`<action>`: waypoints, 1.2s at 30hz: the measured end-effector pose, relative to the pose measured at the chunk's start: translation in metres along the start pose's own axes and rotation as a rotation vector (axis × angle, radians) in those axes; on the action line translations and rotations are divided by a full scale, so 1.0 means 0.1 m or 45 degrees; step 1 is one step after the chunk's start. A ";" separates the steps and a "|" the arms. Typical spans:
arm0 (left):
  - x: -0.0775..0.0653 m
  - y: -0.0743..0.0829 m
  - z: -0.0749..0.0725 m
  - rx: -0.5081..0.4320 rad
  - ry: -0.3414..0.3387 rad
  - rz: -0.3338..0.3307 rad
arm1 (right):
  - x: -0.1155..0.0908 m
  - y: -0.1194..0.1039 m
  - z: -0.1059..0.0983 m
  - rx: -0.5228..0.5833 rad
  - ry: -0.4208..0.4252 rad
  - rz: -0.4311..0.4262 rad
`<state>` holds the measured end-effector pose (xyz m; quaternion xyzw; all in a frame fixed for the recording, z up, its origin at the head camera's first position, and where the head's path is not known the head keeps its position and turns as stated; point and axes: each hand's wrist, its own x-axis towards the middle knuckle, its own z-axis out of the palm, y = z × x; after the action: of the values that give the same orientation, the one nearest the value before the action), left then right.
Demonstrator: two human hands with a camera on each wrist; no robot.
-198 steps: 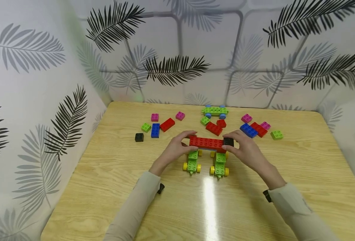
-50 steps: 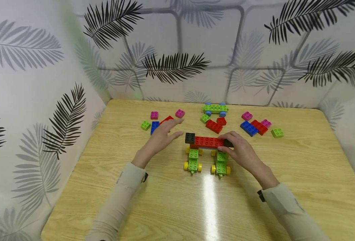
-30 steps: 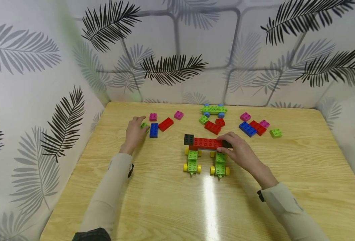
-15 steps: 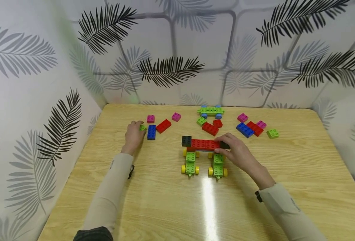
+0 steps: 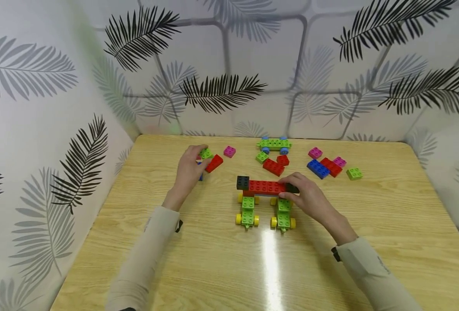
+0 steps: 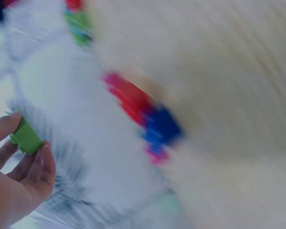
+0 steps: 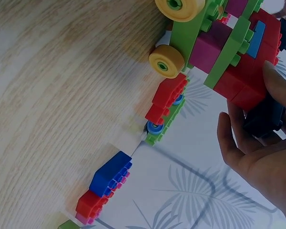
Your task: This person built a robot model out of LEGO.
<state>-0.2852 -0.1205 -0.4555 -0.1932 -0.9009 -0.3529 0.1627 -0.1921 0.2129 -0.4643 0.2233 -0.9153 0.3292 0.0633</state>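
Note:
My left hand point(image 5: 188, 168) pinches a small green toy brick point(image 6: 27, 137) between thumb and fingers, above the loose bricks at the left. At the middle of the table stands a toy brick build. Its red beam point(image 5: 264, 186) lies across two green wheeled bases point(image 5: 247, 216) with yellow wheels point(image 7: 167, 61). A black brick point(image 5: 242, 182) sits on the beam's left end. My right hand point(image 5: 309, 194) grips the right end, its fingers curled round another black brick point(image 7: 264, 118) and its thumb against the red brick point(image 7: 250, 71).
Close beside the left hand lie a red brick point(image 5: 215, 163) and a partly hidden blue brick point(image 5: 201, 177). A pink brick point(image 5: 229, 151) is behind. At the back stands a green car base point(image 5: 274, 144) with blue wheels. Several bricks, including a blue one point(image 5: 318, 169), lie at the right.
A black brick from the left table now sits on the beam's left end. My left hand let go of the build, took the green brick, and moved right with it. The right hand stays on the build.

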 end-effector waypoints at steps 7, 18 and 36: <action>-0.08 0.65 0.10 -0.144 -0.165 0.268 | -0.01 0.00 0.02 0.015 0.000 -0.016; -0.15 0.93 0.34 -0.104 -0.434 0.429 | -0.02 0.00 0.00 0.001 0.011 -0.013; -0.19 0.87 0.54 -0.016 -0.527 0.447 | -0.02 0.00 0.01 -0.005 0.020 -0.023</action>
<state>-0.2364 -0.0287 -0.4515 -0.4156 -0.8655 -0.2779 0.0324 -0.1907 0.2132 -0.4653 0.2290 -0.9134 0.3283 0.0739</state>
